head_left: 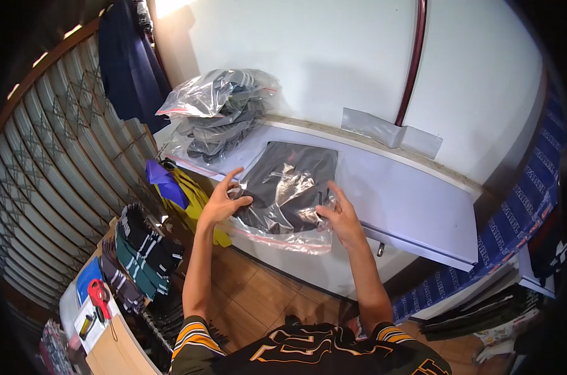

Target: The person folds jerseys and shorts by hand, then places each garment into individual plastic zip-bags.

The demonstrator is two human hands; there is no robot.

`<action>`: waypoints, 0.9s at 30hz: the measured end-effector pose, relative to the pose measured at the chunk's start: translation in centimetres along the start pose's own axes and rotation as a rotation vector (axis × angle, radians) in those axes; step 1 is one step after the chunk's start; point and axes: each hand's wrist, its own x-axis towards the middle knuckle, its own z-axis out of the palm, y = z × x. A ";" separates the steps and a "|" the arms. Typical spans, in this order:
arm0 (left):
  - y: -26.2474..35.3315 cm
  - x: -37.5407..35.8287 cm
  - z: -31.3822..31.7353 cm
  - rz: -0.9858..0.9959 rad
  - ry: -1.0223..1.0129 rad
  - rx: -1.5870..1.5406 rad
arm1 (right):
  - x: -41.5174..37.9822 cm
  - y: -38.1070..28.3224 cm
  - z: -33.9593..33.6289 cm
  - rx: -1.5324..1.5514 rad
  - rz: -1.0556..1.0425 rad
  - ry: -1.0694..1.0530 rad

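Note:
A folded dark garment [299,159] in a clear plastic bag [283,240] lies flat on the white ledge, its red-striped bag edge towards me. At its left side is my left hand [219,203], thumb on top of the plastic, index finger stretched out, the other fingers partly hidden at the edge. My right hand [343,219] holds the opposite side, thumb over the plastic and index finger along the edge. Light glints off the wrinkled plastic between the hands.
Behind on the left stands a pile of bagged garments [224,115]. The white ledge [421,209] runs right along the wall. Yellow cloth [189,200] hangs below. Folded striped clothes [146,256] and a red tape dispenser or scissors-like tool [99,297] lie lower left, beside a folding metal gate [39,169].

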 end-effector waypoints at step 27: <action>-4.2 0.8 3.7 0.534 0.821 0.378 | 0.4 4.7 3.9 -0.070 -0.043 0.038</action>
